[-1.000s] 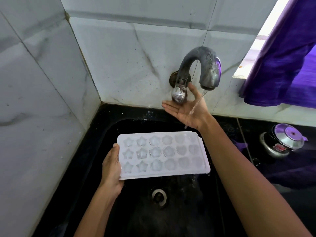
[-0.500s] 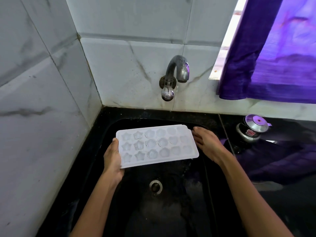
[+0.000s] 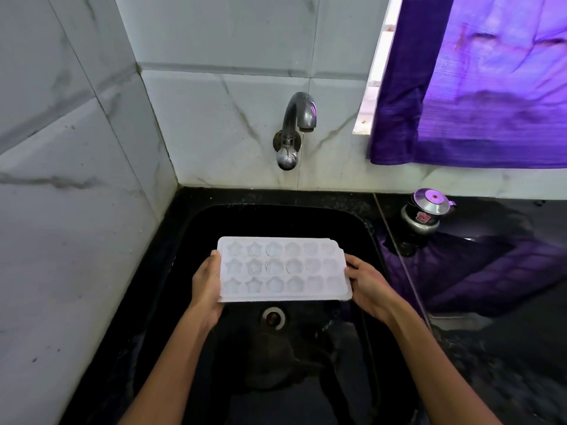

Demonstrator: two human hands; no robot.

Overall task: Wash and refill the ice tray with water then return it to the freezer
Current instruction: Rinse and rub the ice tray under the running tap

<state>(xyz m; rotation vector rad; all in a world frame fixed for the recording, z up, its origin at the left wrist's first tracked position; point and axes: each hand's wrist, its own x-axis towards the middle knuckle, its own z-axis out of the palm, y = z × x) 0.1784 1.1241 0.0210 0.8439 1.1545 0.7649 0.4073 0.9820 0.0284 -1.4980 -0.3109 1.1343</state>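
A white ice tray [image 3: 283, 269] with star and flower shaped cells is held level over the black sink [image 3: 365, 228]. My left hand [image 3: 206, 283] grips its left short edge. My right hand [image 3: 366, 285] grips its right short edge. The metal tap [image 3: 297, 121] juts from the tiled wall behind the tray, with only a thin trickle at its spout. The sink drain [image 3: 273, 316] shows just below the tray's front edge.
White marble tiles close the left side and the back. A purple curtain [image 3: 478, 87] hangs at the upper right. A small metal pot with a lid [image 3: 425, 214] stands on the black counter right of the sink.
My right hand left the tap, came down and took hold of the tray's right edge. The tray sits nearer to me and lower, and the view has pulled back from the tap.
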